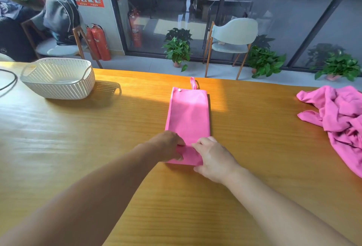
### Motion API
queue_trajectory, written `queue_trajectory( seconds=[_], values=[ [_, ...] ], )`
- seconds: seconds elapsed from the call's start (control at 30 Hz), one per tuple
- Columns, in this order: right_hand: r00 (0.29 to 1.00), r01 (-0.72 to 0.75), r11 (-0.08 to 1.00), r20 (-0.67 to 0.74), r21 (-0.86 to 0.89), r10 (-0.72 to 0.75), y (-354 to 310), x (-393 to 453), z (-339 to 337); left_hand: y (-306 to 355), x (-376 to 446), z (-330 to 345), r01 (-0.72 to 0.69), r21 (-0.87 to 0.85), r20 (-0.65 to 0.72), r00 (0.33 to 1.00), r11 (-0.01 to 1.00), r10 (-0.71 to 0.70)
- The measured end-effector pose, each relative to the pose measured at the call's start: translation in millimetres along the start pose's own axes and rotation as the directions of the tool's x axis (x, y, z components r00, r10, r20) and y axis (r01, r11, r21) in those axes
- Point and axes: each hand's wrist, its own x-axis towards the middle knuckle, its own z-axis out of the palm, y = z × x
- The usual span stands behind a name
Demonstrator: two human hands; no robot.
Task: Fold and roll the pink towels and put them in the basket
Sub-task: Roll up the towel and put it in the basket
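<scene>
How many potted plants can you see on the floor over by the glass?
3: one potted plant left of the pale chair, one right of it, one far right. More may be hidden.

Matt cloth towel [188, 116]; glossy wood table [254, 138].

I am wearing nothing on my forearms (sleeveless as far as the view reaches), my left hand [169, 145] and right hand [212, 159] showing no rings.

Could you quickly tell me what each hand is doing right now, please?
Left hand: fingers grip the folded pink towel at its near end.
Right hand: fingers grip the same near end.
</scene>
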Motion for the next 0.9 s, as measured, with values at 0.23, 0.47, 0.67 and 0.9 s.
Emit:
queue_trajectory(
  seconds=[0.23, 0.47, 0.67, 0.9],
  values=[
    [1.0, 0.009, 1.0, -0.015, -0.026, -0.01, 0.8, -15.7, 12.1, -5.5, -4.8, 2.4, -0.014, -0.067, 0.148, 0.989, 0.998, 0.024],
    [0.97, -0.126, 0.992, 0.212, 0.006, 0.122, 2.2, 14.4, -20.1, -3.6, -14.5, 19.3, -0.061, -0.144, -0.18, 0.983, 0.988, 0.034],
    [0.934, -0.185, 0.974, 0.331, 0.133, 0.133, 11.5, 33.1, -28.0, 0.4, -20.8, 41.3, -0.131, 0.088, -0.3, 0.942, 0.987, 0.152],
    [0.997, -0.075, 0.993, 0.008, 0.089, 0.075, 9.7, 17.4, -16.2, -7.7, 2.7, 11.2, -0.056, -0.079, -0.135, 0.99, 0.995, 0.045]
  ],
)
